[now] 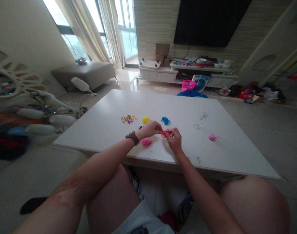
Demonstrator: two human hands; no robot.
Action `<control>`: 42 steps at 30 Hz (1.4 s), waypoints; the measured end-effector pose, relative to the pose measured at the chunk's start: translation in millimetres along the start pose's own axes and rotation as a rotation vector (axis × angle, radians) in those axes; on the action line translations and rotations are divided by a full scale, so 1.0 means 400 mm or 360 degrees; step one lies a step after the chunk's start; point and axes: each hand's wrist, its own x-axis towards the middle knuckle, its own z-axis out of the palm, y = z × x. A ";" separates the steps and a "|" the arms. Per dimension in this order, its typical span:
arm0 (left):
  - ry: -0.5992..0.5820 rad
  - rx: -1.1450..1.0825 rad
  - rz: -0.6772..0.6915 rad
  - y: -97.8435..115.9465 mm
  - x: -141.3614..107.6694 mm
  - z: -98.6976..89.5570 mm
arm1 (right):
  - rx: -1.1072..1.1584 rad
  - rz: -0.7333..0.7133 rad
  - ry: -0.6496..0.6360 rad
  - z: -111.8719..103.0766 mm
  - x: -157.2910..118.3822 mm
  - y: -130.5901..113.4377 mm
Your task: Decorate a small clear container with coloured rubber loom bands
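Over a pile of small red pieces (167,133) on the white table, my left hand (152,128) and my right hand (174,138) meet with their fingers pinched. What lies between the fingertips is too small to make out. Below my left wrist is a pink pile (146,142). Behind the hands sit a yellow pile (146,120) and a blue pile (165,121). Farther left, a multicoloured pile (128,119) is spread out. A few black pieces (141,127) show partly behind my left hand.
On the right part of the white table (226,152) lie a pink round item (212,137), a clear ring-like item (196,126), a clear small item (204,114) and another near the front edge (198,160). A pink basket (188,85) stands beyond.
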 end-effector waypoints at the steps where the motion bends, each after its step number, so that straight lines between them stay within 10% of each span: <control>1: -0.0002 0.0005 -0.0006 -0.001 -0.001 0.000 | -0.0002 -0.0002 0.0000 0.000 0.000 0.000; 18: -0.0020 0.0014 0.0018 -0.016 -0.003 0.010 | -0.0006 -0.0040 -0.0074 0.002 0.001 0.001; 27: 0.0203 0.0095 -0.0439 -0.122 -0.003 -0.121 | 0.0003 0.0033 -0.0048 0.002 0.003 -0.005; 42: -0.0207 0.0143 -0.0700 -0.222 -0.057 -0.152 | -0.0025 0.0062 -0.0121 0.003 0.001 0.001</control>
